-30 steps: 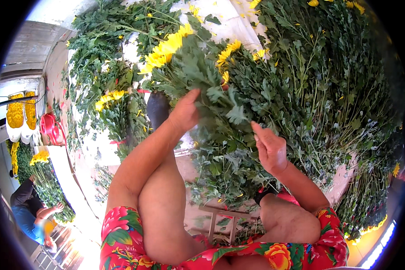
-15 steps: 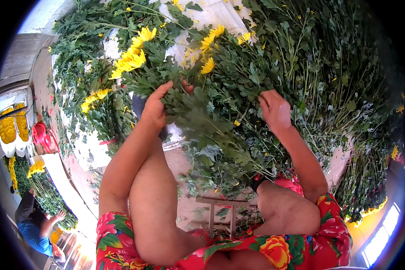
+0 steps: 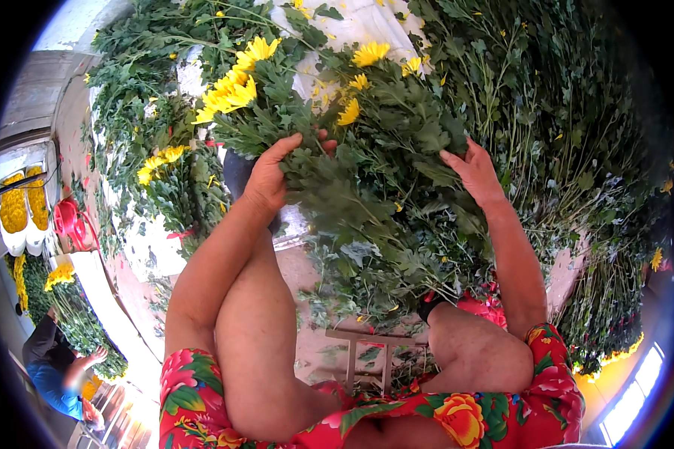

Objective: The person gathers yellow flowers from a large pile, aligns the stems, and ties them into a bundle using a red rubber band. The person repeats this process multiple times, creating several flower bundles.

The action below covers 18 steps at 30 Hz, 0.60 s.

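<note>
My left hand (image 3: 271,173) is closed round the leafy stems of a bunch of yellow chrysanthemums (image 3: 231,93). The flower heads point up and left, while the stems slant down to the right across my lap. Over to the right, my right hand (image 3: 478,173) pinches a leafy chrysanthemum stem (image 3: 419,123) between thumb and fingers. Several yellow flower heads (image 3: 370,54) show up and left of it, though leaves hide which one belongs to that stem. Under both hands lies a thick heap of cut stems (image 3: 532,112).
A smaller bunch of yellow flowers (image 3: 161,163) lies on the left. Beyond it are a red plastic item (image 3: 69,224) and white containers with yellow contents (image 3: 13,213). At lower left another person (image 3: 56,382) in blue is beside more flowers. A wooden stool frame (image 3: 371,338) stands between my legs.
My right hand has moved right and slightly up, and a leafy stem now shows in its fingers. My left hand and its bunch have shifted a little to the right.
</note>
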Tool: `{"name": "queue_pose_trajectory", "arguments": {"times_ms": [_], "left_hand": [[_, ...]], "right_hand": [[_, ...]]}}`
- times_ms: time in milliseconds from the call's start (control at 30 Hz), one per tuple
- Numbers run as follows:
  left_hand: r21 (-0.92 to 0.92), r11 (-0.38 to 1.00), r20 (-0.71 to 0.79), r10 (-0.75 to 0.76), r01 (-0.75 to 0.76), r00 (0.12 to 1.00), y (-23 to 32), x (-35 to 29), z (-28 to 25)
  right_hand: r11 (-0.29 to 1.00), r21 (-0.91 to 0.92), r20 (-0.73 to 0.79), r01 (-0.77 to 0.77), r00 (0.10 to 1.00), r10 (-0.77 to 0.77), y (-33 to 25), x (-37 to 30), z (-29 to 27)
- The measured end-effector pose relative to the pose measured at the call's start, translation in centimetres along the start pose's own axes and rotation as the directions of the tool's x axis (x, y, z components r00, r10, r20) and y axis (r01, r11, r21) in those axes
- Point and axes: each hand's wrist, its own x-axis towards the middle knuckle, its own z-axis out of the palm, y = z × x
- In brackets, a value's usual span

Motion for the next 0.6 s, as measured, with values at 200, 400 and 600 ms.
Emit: {"name": "queue_pose_trajectory", "arguments": {"times_ms": [200, 400, 600], "left_hand": [[0.063, 0.997, 0.007, 0.044, -0.044, 0.999, -0.2, 0.1, 0.5], [0.039, 0.999, 0.054, 0.0, -0.002, 0.999, -0.2, -0.5, 1.7], [0.11, 0.994, -0.13, 0.022, -0.008, 0.991, -0.6, -1.1, 2.1]], "right_hand": [[0.993, 0.114, 0.01, -0.028, 1.0, 0.027, -0.5, -1.8, 1.4], [0.963, 0.09, -0.041, 0.254, 0.967, -0.252, -3.6, -6.0, 7.1], [0.979, 0.058, 0.169, 0.195, 0.965, -0.202, -3.5, -6.6, 10.2]]}}
